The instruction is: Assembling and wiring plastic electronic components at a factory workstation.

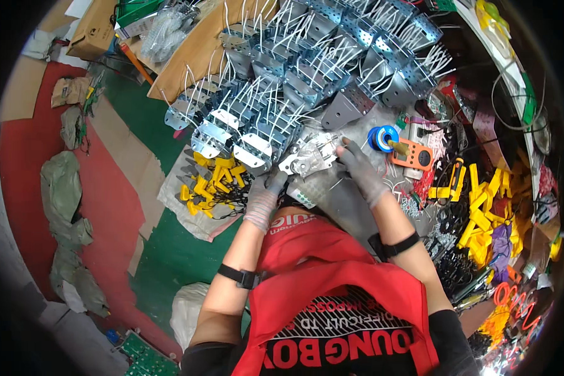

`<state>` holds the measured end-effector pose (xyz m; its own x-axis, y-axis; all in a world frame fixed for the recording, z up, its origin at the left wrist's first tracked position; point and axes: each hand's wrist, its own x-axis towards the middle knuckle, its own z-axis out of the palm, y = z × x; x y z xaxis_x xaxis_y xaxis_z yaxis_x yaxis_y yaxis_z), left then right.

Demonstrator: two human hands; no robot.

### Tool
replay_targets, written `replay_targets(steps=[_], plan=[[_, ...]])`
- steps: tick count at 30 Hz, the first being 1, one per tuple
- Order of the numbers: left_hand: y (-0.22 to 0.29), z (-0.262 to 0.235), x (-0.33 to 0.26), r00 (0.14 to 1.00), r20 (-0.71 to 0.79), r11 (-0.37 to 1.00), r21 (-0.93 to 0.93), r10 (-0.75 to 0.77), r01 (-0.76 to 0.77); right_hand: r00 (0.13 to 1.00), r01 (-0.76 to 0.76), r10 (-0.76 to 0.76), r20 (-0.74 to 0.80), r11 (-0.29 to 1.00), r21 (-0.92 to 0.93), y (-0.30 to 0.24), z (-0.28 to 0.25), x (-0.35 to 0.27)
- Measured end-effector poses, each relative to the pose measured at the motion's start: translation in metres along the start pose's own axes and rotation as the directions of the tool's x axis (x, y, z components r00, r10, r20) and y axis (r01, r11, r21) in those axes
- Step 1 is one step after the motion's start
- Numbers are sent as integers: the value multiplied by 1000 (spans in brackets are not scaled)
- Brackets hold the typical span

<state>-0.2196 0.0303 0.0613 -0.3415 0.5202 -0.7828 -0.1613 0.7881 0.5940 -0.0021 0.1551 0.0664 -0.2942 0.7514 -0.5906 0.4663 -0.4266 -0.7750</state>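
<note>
A silver metal bracket assembly [309, 158] with clear plastic over its middle lies on the grey work surface [351, 200] in front of me. My left hand [266, 193], in a grey glove, is at its near left corner, fingers stretched forward and slightly apart. On its right side, my gloved right hand [362, 170] reaches in with bare fingertips close to the edge; its fingers are apart. Whether either hand touches the metal is hard to make out. Beyond them stand rows of similar metal brackets [254, 150] with white wires sticking up.
A blue solder spool [383, 138] and an orange multimeter [413, 155] stand to the right. Yellow plastic parts with black leads [216, 178] lie at left; more yellow parts [482, 216] are heaped at right. A wooden board [191, 59] edges the bracket rows.
</note>
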Motion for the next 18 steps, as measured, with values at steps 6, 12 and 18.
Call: replay_targets(steps=[6,12,18], plan=[[16,25,-4,990,1,934,-331,140,-132,995,-99,97,24,986,135,1,24,10],[-23,13,33,978,160,991,1,135,-137,998,-57,57,2,998,-41,-13,25,1],[-12,4,38,947,131,863,390,294,-322,999,-40,39,-25,999,-28,-5,45,10]])
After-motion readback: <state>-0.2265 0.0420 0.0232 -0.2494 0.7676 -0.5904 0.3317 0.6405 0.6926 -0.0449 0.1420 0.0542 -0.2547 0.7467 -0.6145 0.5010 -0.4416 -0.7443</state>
